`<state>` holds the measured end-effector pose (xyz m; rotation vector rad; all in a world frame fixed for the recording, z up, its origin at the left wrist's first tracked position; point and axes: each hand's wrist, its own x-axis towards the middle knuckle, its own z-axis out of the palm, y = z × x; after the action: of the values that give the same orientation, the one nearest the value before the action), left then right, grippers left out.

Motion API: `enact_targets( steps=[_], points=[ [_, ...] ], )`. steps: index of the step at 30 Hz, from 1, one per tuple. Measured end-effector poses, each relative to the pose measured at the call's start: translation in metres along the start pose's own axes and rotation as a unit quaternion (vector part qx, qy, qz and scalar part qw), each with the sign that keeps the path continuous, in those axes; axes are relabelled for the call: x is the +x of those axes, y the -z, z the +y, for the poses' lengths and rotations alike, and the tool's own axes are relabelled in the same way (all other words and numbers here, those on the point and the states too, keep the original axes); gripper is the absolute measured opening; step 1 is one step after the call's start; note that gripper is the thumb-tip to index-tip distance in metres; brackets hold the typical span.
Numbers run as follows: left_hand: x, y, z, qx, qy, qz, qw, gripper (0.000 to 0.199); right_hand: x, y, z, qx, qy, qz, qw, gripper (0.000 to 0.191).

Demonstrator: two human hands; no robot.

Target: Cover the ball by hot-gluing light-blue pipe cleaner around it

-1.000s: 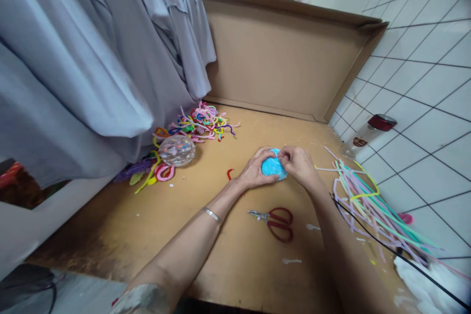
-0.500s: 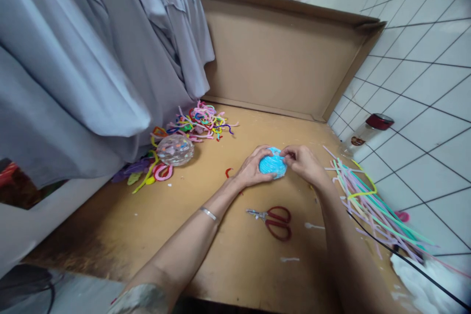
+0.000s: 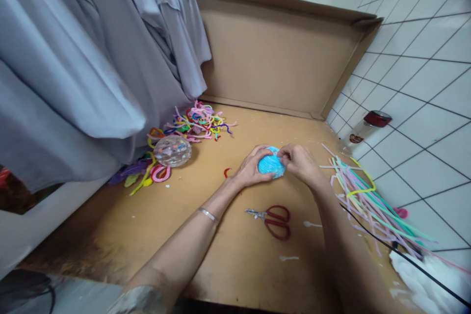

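Note:
A round light-blue ball [image 3: 270, 166], ridged as if wound with pipe cleaners, sits over the middle of the wooden table. Curled around its left side, my left hand [image 3: 253, 167] holds it steady. At the ball's upper right, the fingers of my right hand [image 3: 295, 159] are pinched together against its surface; whatever lies between the fingertips is too small to make out. Red-handled scissors [image 3: 270, 221] lie on the table just below the hands. A small curved red piece [image 3: 227, 172] rests left of my left hand.
Tangled coloured pipe cleaners [image 3: 200, 120] and a clear faceted ball [image 3: 172, 151] lie at left by a grey curtain [image 3: 110, 59]. Straight pipe cleaners [image 3: 368, 201], a lidded jar [image 3: 362, 132] and a black cable [image 3: 397, 252] are at right. Cardboard [image 3: 272, 54] stands behind.
My right hand has shifted slightly left against the ball, still pinching. My left hand keeps its hold. The whole view has moved a little.

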<state>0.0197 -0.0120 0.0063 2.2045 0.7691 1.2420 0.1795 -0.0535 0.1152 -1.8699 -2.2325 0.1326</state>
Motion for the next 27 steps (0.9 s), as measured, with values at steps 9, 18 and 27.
enact_targets(
  steps=[9,18,27],
  points=[
    [-0.001,0.002,0.001,0.027,0.005,-0.009,1.0,0.06,0.0,-0.005,0.009,-0.017,0.027,0.01,0.999,0.029],
    [0.0,0.006,-0.002,0.035,-0.036,-0.017,0.999,0.059,0.005,-0.007,0.017,0.027,0.094,0.029,0.995,0.028],
    [-0.001,0.007,-0.003,0.001,-0.028,-0.037,0.999,0.059,0.014,-0.017,0.032,0.09,0.16,0.062,0.981,0.025]
  ],
)
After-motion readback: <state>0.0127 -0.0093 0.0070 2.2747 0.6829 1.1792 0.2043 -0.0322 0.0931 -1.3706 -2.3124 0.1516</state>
